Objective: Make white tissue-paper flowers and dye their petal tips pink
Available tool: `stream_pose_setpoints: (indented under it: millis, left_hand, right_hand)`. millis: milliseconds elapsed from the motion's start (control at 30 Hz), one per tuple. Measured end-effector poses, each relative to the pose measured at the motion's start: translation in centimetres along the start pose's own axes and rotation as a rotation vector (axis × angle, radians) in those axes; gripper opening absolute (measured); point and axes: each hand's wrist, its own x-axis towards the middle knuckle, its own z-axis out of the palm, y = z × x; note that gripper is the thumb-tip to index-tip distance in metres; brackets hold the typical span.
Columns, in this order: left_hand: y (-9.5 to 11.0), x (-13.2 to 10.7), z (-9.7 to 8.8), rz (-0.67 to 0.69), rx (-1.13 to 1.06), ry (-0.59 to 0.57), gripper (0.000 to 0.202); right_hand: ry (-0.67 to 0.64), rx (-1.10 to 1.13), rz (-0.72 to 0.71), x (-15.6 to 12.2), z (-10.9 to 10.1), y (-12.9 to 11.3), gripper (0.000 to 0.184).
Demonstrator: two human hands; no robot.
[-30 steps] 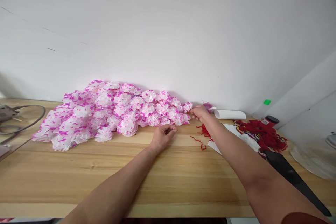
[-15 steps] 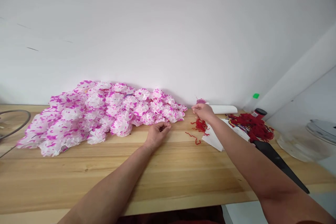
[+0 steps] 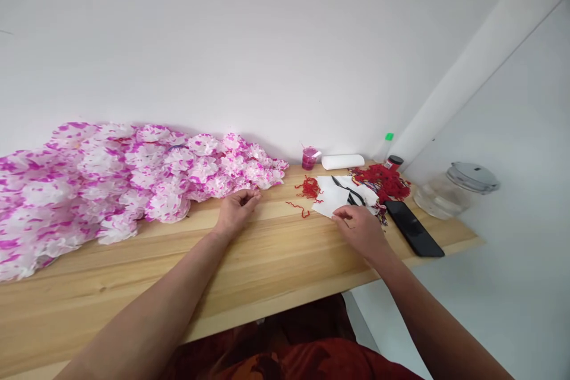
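Note:
My left hand (image 3: 237, 209) rests on the table beside the paper flowers, its thumb pressed against curled fingers. Whatever may be between those fingertips is hidden. The white and magenta tissue-paper flowers (image 3: 164, 205) form a long heap along the wall, left of this hand. My right hand (image 3: 361, 230) is at the near edge of the white paper sheets (image 3: 328, 193), its thumb and fingers closed at the paper's corner. Black-handled scissors (image 3: 356, 195) lie on the paper, just beyond my right fingers. Short red yarn pieces (image 3: 309, 187) lie left of the paper.
Against the wall stand a small cup of magenta liquid (image 3: 309, 158) and a white roll (image 3: 342, 161). A tangle of red and mixed yarn (image 3: 386, 183), a dark-lidded jar (image 3: 393, 162), a black phone (image 3: 414, 228) and a clear lidded jar (image 3: 449, 193) occupy the table's right end.
My right hand has come back from near the cup to the paper's near edge, uncovering the cup and scissors. My left hand keeps its curled pose. The view has turned right.

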Motion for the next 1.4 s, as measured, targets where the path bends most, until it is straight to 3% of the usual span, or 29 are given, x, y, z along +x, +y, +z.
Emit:
stream_pose_setpoints:
  millis: [167,300,400,633,833,900,1000,1100,1200,1267,1400]
  left_hand:
    - [0.3,-0.1,0.0,-0.004,0.003,0.004,0.045]
    - [0.3,-0.1,0.0,0.006,0.008,0.004,0.044]
    - [0.2,-0.1,-0.1,0.015,-0.006,0.012,0.041]
    - [0.4,0.1,-0.2,0.047,-0.053,0.066,0.036]
    - [0.8,-0.1,-0.2,0.111,-0.084,0.119,0.029]
    - [1.3,-0.4,-0.2,0.129,-0.118,0.134,0.029]
    - [3.0,-1.0,-0.1,0.139,-0.216,0.189,0.031]
    - [5.6,-2.0,0.0,0.178,-0.282,0.198,0.031]
    - [7.8,-3.6,-0.3,0.215,-0.240,0.076,0.032]
    - [8.4,-5.2,-0.6,0.231,-0.098,-0.067,0.033]
    - [7.5,-9.6,-1.1,0.348,0.305,-0.376,0.028]
  right_hand:
    - [0.027,-0.223,-0.119,-0.6,-0.2,1.5,0.020]
    - [0.036,-0.234,-0.169,-0.2,0.6,1.4,0.010]
    - [0.065,-0.210,-0.157,0.3,1.2,1.4,0.013]
    - [0.210,-0.011,-0.075,-1.5,0.2,-1.9,0.006]
    - [0.135,0.211,-0.109,-5.0,0.3,-5.6,0.008]
    - [0.086,0.254,-0.178,-5.9,0.5,-6.4,0.010]
    - [0.005,0.326,-0.340,-7.0,0.8,-7.3,0.015]
    - [-0.069,0.344,-0.405,-8.0,1.0,-7.8,0.019]
    - [-0.096,0.282,-0.393,-8.9,1.2,-8.1,0.027]
    - [-0.087,0.233,-0.383,-9.4,1.3,-8.2,0.030]
    - [-0.091,0.186,-0.360,-9.8,1.6,-8.5,0.033]
